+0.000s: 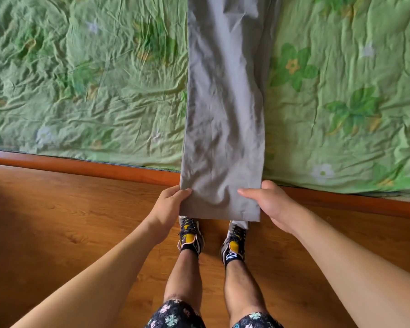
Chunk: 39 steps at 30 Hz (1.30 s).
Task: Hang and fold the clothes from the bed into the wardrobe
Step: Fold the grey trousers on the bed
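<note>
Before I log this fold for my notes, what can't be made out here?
Head view: far end of long grey cloth garment, cut off by top edge.
Head view: fingers of left hand and right hand, hidden under that garment.
Head view: wardrobe, outside the frame.

Grey trousers (225, 110) across green bed (85, 91), left hand (168, 204), right hand (270, 204) pinching hem corners

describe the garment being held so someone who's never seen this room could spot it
Find the wrinkled green floral bedsheet. Across it and over the wooden bed edge run long folded grey trousers, their near end gripped by the left hand and right hand. They are the only plain, unpatterned cloth there.
</note>
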### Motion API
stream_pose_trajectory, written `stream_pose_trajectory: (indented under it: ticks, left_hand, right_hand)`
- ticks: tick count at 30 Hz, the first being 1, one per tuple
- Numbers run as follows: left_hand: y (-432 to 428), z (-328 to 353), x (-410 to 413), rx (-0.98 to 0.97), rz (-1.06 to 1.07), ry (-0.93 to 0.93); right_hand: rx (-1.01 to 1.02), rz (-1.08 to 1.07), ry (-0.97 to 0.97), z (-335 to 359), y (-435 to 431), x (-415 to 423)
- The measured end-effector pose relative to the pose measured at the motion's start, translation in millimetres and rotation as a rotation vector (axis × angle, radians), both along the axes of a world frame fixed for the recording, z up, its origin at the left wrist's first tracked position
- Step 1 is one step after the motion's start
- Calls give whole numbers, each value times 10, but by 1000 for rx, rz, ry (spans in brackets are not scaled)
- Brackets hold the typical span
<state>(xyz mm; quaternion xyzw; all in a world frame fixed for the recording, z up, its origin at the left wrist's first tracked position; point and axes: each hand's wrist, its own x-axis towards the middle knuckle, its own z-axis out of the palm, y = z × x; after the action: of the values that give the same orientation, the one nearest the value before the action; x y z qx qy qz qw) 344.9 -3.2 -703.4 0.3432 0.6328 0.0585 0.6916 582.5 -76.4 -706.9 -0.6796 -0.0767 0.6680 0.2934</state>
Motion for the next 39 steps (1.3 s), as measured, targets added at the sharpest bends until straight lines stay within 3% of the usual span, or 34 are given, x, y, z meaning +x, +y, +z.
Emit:
stream_pose_trajectory:
  ticks: [3,7,9,12,15,18,20,22,24,26,30,33,37,39]
  left_hand:
    - [-79,49,-48,56,38,-20]
    - [-156,71,-46,205,-168,189]
    - [-72,147,-4,240,-178,172]
    - [93,381,18,163,-73,38]
    - [398,719,33,230,-162,27]
    - [912,1129,116,251,-164,-20]
    - [1397,1379,235,250,-111,-131]
    - [1935,1534,432,279,-80,-243]
    - [2452,1509,696,349,-59,-242]
    - [2826,1306,957,400,-82,-132]
    - [2978,574,1140,68,-183,-126]
    - [2876,199,1140,32,-113,-89]
    - [2766,14,1138,28,-121,-44]
    - [2731,0,1102,25,-136,-55]
  right_hand:
    - [8,-24,-155,-54,-92,-22]
    - [-1,-17,-216,-15,-223,-170]
    - [101,-50,-307,98,-188,-171]
    - [221,-38,-265,369,-87,-112]
    - [237,26,-233,717,203,107]
    - [300,-28,34,1091,634,481]
    - [369,-2,74,1279,1025,720]
    - [454,36,-77,1364,1508,910]
    - [504,23,-295,1325,2003,1074]
    - [476,59,-499,1126,2383,1206]
    - [190,-8,-301,323,2476,1260]
    - [29,10,-337,-60,2351,1160]
    - [-15,58,-468,-126,2280,1022]
    - [40,-26,-475,-98,2233,941]
